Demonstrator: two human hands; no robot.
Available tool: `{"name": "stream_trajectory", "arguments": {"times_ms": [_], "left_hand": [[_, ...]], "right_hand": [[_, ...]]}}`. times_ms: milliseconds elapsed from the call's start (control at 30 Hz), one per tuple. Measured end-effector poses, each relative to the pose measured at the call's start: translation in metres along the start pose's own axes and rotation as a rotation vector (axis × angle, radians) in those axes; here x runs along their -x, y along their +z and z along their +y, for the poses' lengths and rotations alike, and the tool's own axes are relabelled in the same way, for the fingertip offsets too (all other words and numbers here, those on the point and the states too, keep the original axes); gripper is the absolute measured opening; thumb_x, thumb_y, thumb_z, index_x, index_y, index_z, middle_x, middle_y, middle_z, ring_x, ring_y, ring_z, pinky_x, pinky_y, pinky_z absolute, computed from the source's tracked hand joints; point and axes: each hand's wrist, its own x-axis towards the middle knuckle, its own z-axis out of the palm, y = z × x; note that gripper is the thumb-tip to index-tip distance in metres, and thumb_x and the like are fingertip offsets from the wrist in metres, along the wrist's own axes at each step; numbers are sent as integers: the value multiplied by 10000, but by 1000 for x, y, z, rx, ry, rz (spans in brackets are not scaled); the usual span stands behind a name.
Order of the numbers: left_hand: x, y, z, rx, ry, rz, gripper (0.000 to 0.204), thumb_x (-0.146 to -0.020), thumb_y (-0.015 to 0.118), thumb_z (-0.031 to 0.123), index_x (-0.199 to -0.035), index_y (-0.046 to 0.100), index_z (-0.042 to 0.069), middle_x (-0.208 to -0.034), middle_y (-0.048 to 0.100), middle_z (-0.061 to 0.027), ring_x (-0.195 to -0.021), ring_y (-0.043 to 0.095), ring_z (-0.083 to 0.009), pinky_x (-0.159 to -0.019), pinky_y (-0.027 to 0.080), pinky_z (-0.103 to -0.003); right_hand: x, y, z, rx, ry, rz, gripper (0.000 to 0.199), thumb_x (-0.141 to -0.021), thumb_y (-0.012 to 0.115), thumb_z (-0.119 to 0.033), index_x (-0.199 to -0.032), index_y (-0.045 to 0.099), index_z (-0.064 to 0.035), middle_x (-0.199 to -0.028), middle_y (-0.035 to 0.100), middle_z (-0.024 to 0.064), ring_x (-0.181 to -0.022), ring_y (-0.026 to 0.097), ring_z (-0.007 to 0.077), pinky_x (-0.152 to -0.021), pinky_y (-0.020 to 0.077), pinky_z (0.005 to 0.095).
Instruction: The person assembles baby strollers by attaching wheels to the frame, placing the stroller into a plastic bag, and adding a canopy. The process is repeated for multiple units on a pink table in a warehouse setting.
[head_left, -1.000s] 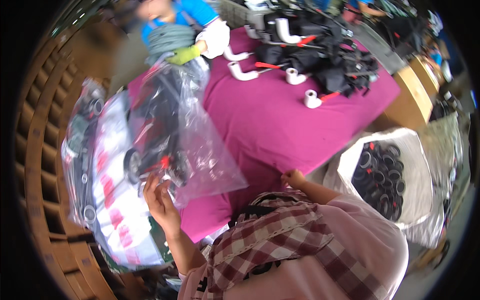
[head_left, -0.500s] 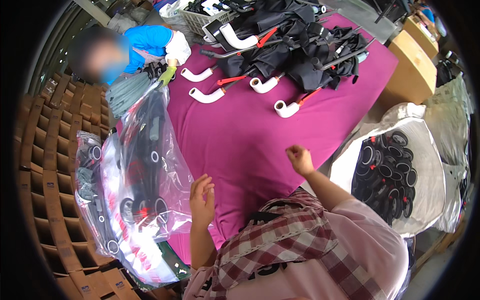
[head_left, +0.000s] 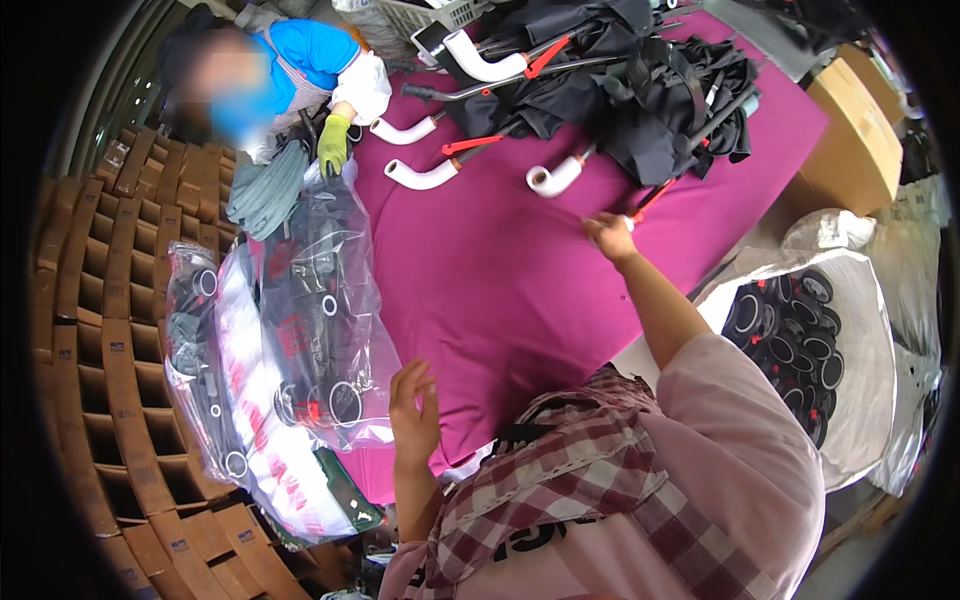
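My right hand (head_left: 610, 238) is stretched forward over the purple cloth, its fingers curled round the white curved handle of a folded black stroller frame. The hand hides most of that handle, and a red lever (head_left: 654, 201) sticks out just beyond it. Black fabric (head_left: 640, 140) and metal tubes of several folded frames lie heaped behind. Other white curved handles (head_left: 556, 178) point toward me. My left hand (head_left: 413, 410) is held up, fingers stretched and holding nothing, beside the clear plastic bag (head_left: 345, 300) with wheeled black frames in it.
At the far left a person in blue holds the bag's top with a green glove (head_left: 332, 147). Cardboard boxes (head_left: 95, 350) stand in rows at left. To the right are a white sack (head_left: 870, 370) of black wheels and a large carton (head_left: 850, 135). The purple cloth (head_left: 480, 270) covers the table.
My right hand has reached forward onto the white handle. My left hand stays raised near the bag. The view has shifted a little, and the other person's gloved hand remains at the bag.
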Motion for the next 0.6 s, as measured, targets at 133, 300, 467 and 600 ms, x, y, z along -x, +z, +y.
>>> {"name": "stream_trajectory", "arguments": {"times_ms": [133,300,467,600], "left_hand": [[29,-23,-32,98,27,43,353,-923,556,-46,-1273,579,-6,-1306,549,-199,-996,687,-273,-876,558,-356],[53,-43,-75,230,114,13,282,-955,551,15,-1232,599,-4,-1210,610,-173,-967,691,-248,-850,557,-342],[53,-56,-82,229,176,-36,249,-968,564,38,-1207,620,-3,-1147,643,-155,-968,694,-234,-848,554,-337],[28,-49,-9,228,430,-125,262,-984,565,50,-1235,617,-1,-1163,643,-128,-1023,683,-210,-883,535,-322]], "right_hand": [[89,-73,-1,98,53,132,233,-893,707,-258,-825,697,-35,-677,604,8,-624,564,137,-593,443,331],[179,-135,14,-105,143,547,305,-880,698,-319,-761,679,-38,-688,607,57,-627,574,157,-620,453,327],[253,19,45,-39,95,187,226,-903,657,-309,-924,696,-88,-796,660,65,-713,618,198,-669,495,367],[331,132,39,320,-227,-210,309,-848,731,-299,-806,649,-4,-779,666,167,-697,634,291,-685,513,410]]}}
